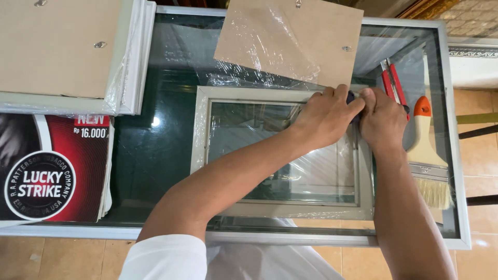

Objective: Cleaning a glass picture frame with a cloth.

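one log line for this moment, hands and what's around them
left hand: on dark tool at picture frame corner | right hand: gripping same tool | nearby: paintbrush, backing board

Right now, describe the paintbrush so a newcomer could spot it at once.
Start at the glass-topped counter with the metal rim and go to its right edge, past the pale picture frame and both hands. The paintbrush lies there flat, bristles toward the person. Its cream wooden handle with an orange tip and wide pale bristles set it apart from the red-handled tool just left of it.
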